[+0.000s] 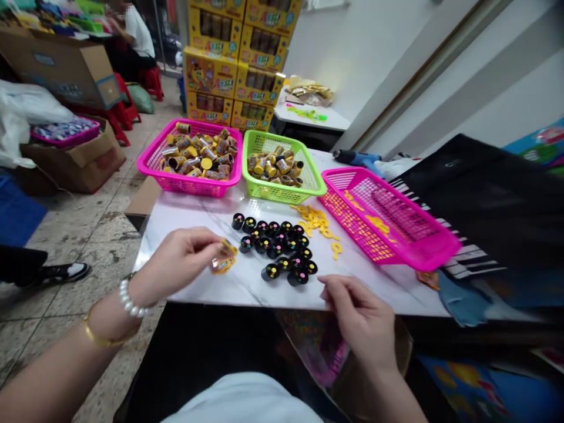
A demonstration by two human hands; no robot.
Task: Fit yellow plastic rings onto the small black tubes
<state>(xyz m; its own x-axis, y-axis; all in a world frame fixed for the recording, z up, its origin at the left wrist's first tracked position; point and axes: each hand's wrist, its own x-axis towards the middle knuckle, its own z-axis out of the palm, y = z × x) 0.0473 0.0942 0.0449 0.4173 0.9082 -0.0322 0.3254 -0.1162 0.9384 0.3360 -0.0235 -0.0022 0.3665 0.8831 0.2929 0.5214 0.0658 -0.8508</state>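
Observation:
My left hand, with a bead bracelet at its wrist, pinches a small yellow printed piece over the white table. Just beneath it lies a flat orange-yellow printed piece, like a label. To its right stand several short black cylinders with coloured dots in their tops. My right hand is closed at the table's front edge, right of the cylinders; whether its fingertips hold anything is hidden. Yellow plastic loops lie in a loose pile behind the cylinders.
A pink basket and a green basket hold printed yellow-brown cylinders. Another pink basket, with a few yellow loops, sits at the right. Behind the table rise stacked yellow boxes. A person sits at the back left.

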